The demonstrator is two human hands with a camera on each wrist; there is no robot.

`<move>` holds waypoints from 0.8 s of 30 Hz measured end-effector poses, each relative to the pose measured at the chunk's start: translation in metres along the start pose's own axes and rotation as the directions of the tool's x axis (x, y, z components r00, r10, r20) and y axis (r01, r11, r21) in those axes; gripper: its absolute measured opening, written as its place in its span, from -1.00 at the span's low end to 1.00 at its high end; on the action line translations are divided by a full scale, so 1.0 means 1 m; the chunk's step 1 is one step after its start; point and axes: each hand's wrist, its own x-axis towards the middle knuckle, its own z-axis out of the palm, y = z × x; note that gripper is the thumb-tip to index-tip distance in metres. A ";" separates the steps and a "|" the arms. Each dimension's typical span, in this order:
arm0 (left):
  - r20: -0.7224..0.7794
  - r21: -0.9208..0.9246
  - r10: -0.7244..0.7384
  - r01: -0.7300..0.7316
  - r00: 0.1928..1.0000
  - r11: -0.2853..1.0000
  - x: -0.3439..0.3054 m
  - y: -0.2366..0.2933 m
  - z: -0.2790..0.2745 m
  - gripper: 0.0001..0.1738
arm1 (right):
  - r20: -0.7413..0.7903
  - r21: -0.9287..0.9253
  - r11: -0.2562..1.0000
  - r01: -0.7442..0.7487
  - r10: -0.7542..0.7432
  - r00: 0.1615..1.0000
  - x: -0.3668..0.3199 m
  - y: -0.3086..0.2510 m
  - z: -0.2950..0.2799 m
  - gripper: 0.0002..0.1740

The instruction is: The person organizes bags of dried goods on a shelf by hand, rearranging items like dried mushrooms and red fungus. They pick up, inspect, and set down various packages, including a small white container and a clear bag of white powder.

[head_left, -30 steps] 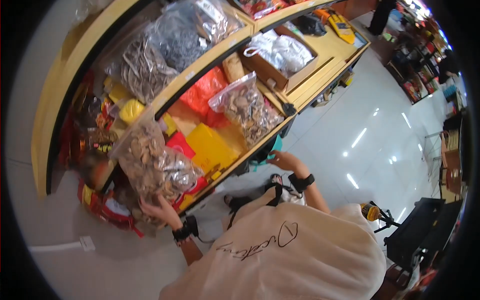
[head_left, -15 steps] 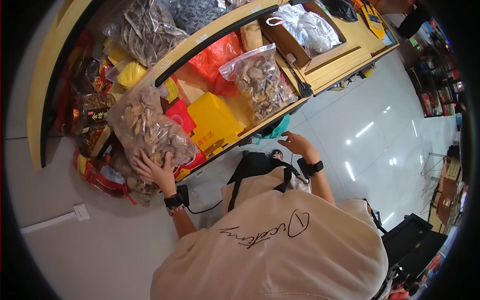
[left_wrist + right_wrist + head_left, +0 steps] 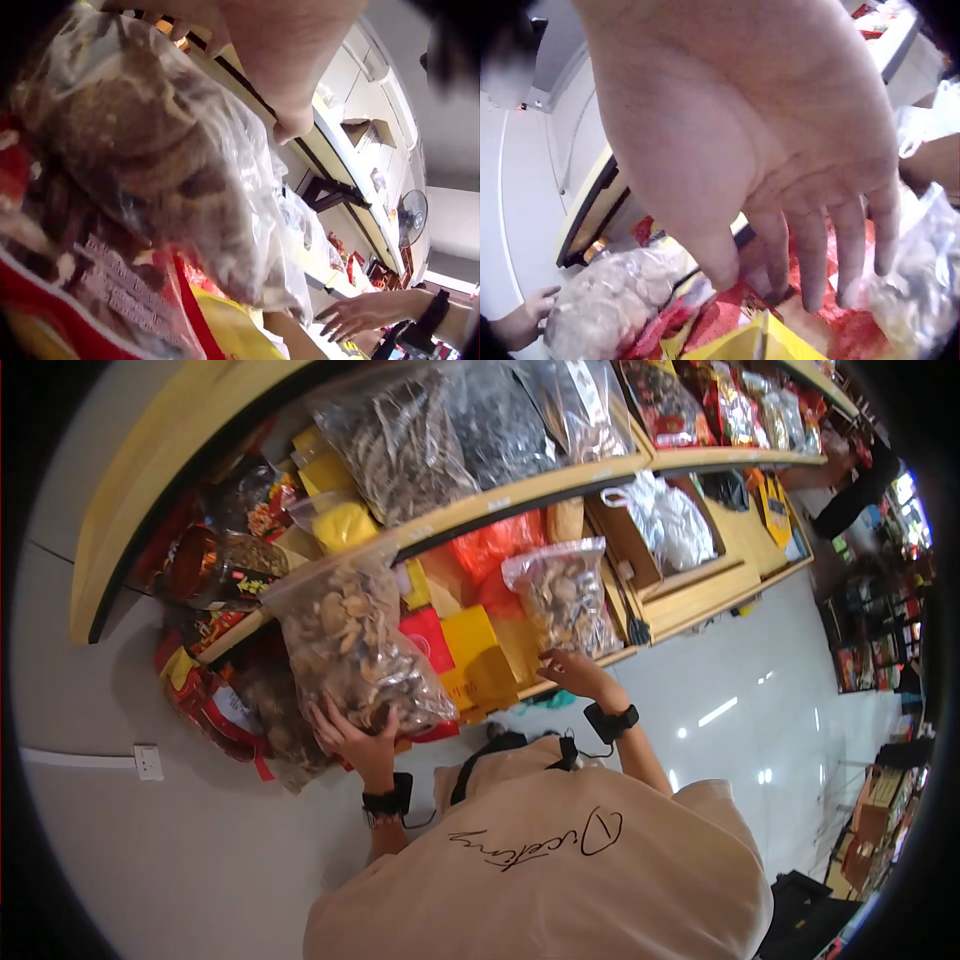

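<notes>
A large clear bag of dried brown slices [image 3: 350, 630] leans over the shelf's front edge, and my left hand [image 3: 358, 745] rests on its lower part with spread fingers. In the left wrist view that bag [image 3: 150, 142] fills the left side. My right hand [image 3: 580, 678] hovers by the shelf edge, just below a smaller zip bag of similar pieces [image 3: 568, 600]; its fingers hang relaxed and hold nothing. The right wrist view has the palm [image 3: 757, 127] above a yellow box [image 3: 761, 341]. Between the two bags lie a yellow box [image 3: 478, 660] and a red packet [image 3: 428, 638].
Bags of dark dried goods [image 3: 400, 445] fill the upper shelf. Right of the smaller bag stands a cardboard box with white plastic bags [image 3: 665, 520]. Red packages [image 3: 215, 700] hang at the left end, near a wall socket [image 3: 148, 762]. Tiled floor [image 3: 710, 710] lies to the right.
The head view has shifted, with more of the upper shelf showing. My right hand has come up to the shelf edge near the smaller bag. My left hand stays on the large bag.
</notes>
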 end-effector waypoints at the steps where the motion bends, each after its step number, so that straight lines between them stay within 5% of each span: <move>1: 0.016 -0.063 -0.016 0.017 1.000 0.998 0.003 0.002 -0.006 0.06 | -0.061 0.007 0.996 0.088 -0.087 0.994 0.010 -0.015 -0.017 -0.55; 4: -0.019 -0.170 0.018 -0.021 1.000 0.985 0.030 -0.002 -0.021 -0.04 | -0.238 -0.124 0.949 0.291 -0.313 0.919 0.021 -0.078 -0.076 -0.64; 6: 0.003 -0.273 -0.007 0.008 1.000 0.962 0.062 -0.017 -0.031 -0.18 | -0.318 0.009 0.923 0.385 -0.362 0.876 0.035 -0.103 -0.105 -0.66; 8: 0.023 -0.409 0.119 -0.099 0.993 0.907 0.103 -0.022 -0.054 -0.51 | -0.402 -0.072 0.862 0.502 -0.486 0.776 0.048 -0.126 -0.138 -0.61; 9: 0.098 -0.568 0.081 -0.011 0.992 0.823 0.122 -0.021 -0.062 -0.56 | -0.414 -0.056 0.880 0.473 -0.451 0.791 0.033 -0.165 -0.160 -0.59; 10: 0.180 -0.702 0.063 0.083 0.982 0.708 0.140 -0.018 -0.071 -0.60 | -0.466 -0.088 0.797 0.597 -0.563 0.683 0.046 -0.172 -0.173 -0.58; 12: 0.174 -0.838 0.203 0.037 0.964 0.544 0.175 0.001 -0.091 -0.56 | -0.550 -0.271 0.703 0.658 -0.674 0.493 0.053 -0.211 -0.206 -0.58; 16: 0.098 -0.890 0.403 -0.101 0.910 0.444 0.237 0.069 -0.123 -0.52 | -0.603 -0.507 0.571 0.645 -0.770 0.207 0.097 -0.268 -0.274 -0.52; 18: 0.119 -0.929 0.434 -0.054 0.893 0.366 0.263 0.101 -0.136 -0.51 | -0.678 -0.410 0.641 0.649 -0.690 0.254 0.106 -0.303 -0.294 -0.44; 20: 0.118 -0.927 0.459 -0.068 0.881 0.369 0.287 0.127 -0.135 -0.50 | -0.610 -0.699 0.555 0.451 -0.792 0.029 0.144 -0.323 -0.322 -0.31; 21: 0.133 -0.920 0.482 -0.073 0.866 0.385 0.298 0.138 -0.134 -0.49 | -0.665 -0.657 0.632 0.411 -0.743 0.080 0.164 -0.333 -0.332 -0.04; 22: 0.108 -0.915 0.498 -0.109 0.860 0.388 0.308 0.147 -0.123 -0.50 | -0.662 -0.663 0.626 0.411 -0.746 0.069 0.174 -0.344 -0.332 -0.04; 24: 0.149 -0.927 0.519 -0.064 0.842 0.371 0.315 0.166 -0.112 -0.50 | -0.763 -0.581 0.808 0.102 -0.583 0.278 0.192 -0.369 -0.332 0.17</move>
